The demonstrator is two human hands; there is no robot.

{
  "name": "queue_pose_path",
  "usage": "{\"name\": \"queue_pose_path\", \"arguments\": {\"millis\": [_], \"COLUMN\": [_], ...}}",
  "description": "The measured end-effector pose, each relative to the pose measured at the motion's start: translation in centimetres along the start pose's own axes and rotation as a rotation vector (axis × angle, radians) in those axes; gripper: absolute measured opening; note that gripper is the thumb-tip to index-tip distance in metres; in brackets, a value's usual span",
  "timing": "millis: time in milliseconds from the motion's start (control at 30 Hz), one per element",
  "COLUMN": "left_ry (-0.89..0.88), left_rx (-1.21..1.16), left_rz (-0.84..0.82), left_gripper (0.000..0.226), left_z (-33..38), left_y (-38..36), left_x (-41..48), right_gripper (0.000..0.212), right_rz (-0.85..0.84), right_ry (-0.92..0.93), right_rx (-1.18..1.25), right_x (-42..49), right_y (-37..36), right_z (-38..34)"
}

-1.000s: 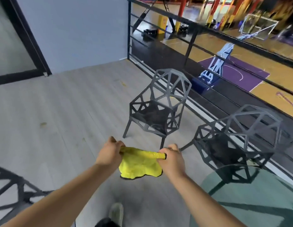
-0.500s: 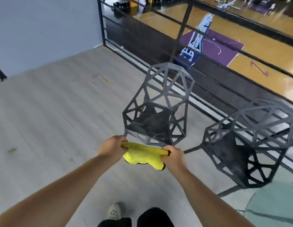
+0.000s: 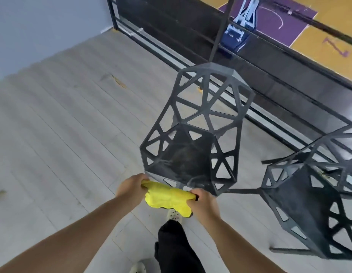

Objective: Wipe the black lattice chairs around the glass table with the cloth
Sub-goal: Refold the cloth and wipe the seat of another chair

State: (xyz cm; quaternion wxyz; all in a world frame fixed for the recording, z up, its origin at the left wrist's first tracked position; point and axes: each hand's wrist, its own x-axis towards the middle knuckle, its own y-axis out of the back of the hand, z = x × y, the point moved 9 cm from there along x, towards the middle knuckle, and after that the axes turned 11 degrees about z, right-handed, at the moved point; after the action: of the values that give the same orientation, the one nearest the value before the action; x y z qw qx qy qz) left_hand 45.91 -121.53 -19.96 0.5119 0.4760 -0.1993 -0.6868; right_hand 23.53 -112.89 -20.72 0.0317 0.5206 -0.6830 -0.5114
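A black lattice chair (image 3: 194, 133) stands right in front of me, its seat facing me and its front edge just beyond my hands. A yellow cloth (image 3: 168, 199) is stretched between my hands below that edge. My left hand (image 3: 130, 187) grips the cloth's left end. My right hand (image 3: 203, 200) grips its right end. A second black lattice chair (image 3: 313, 196) stands at the right, partly cut off by the frame. The glass table is out of view.
A black metal railing (image 3: 220, 32) runs behind the chairs, with a basketball court far below. Grey plank floor (image 3: 62, 125) spreads to the left up to a blue-grey wall (image 3: 43, 26). My leg and shoes (image 3: 174, 215) show beneath the cloth.
I have stepped closer to the first chair, which now fills the middle of the view. Both hands keep hold of the cloth and have reached the seat's front edge. The glass table has left the view.
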Motion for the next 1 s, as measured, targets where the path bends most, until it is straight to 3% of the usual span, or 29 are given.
{"name": "queue_pose_path", "arguments": {"millis": [100, 233, 333, 533, 633, 767, 900, 1000], "left_ry": [0.057, 0.137, 0.167, 0.223, 0.203, 0.055, -0.180, -0.419], "left_rx": [-0.025, -0.070, -0.069, -0.081, -0.018, 0.083, 0.270, 0.394], "left_rz": [-0.011, 0.026, 0.053, 0.095, 0.120, 0.196, 0.277, 0.368], "left_gripper": [0.033, 0.052, 0.056, 0.052, 0.054, 0.062, 0.075, 0.080], "left_z": [0.7, 2.1, 2.0, -1.7, -2.6, -2.0, -0.4, 1.5], "left_y": [-1.4, -2.5, -3.2, -5.6, -6.7, -7.6, -8.8, -9.5], "left_x": [4.9, 10.9, 14.6, 20.0, 22.7, 26.8, 30.1, 32.0], "right_gripper": [0.040, 0.059, 0.056, 0.051, 0.061, 0.091, 0.068, 0.064], "right_rz": [-0.048, -0.056, -0.103, -0.310, -0.348, -0.241, -0.183, -0.178], "right_ry": [-0.028, -0.056, 0.011, 0.354, 0.570, 0.660, 0.690, 0.690], "right_rx": [-0.004, -0.054, -0.189, -0.366, -0.452, -0.600, -0.650, -0.672], "right_x": [5.5, 12.3, 16.0, 19.3, 19.8, 21.8, 23.3, 24.6], "right_y": [-0.9, -1.3, -2.6, -12.2, -17.8, -23.4, -26.3, -26.7], "right_z": [-0.4, -0.7, -1.2, -2.2, -3.0, -2.7, -2.4, -1.8]}}
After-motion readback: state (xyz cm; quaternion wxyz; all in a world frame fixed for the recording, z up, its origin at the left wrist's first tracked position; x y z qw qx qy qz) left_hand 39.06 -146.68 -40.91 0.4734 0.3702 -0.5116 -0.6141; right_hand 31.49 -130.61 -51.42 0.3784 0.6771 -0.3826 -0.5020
